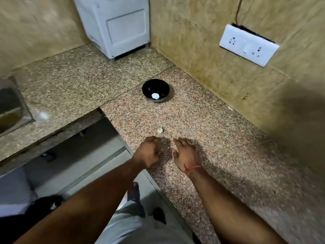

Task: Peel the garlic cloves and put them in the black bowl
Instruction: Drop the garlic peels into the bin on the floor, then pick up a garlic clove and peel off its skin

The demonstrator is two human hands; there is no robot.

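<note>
On the speckled pink-brown granite desk lies one small pale garlic clove, just beyond the two hands and well short of the round glossy black bowl, which stands farther back near the tiled wall. A white peeled piece already sits in the bottom of that bowl.

The left hand is curled into a loose fist over the desk edge; the blur hides whether its fingers pinch a clove or bits of skin, so I cannot tell what, if anything, it holds. The right hand, with a thin orange thread round its wrist, lies nearly flat with fingers relaxed and pointing forward, gripping nothing that shows.

The loose clove is likely very light and firm, with a dry papery skin that is brittle and apt to slide on the smooth stone. It probably wants a fingertip pinch across its fatter middle, while a nail of the other hand lifts the skin at the blunt root end, where it tends to come away. Once bare, the clove will probably be slightly sticky and easy to bruise if squeezed hard. The bowl looks light enough to skid if knocked.
</note>
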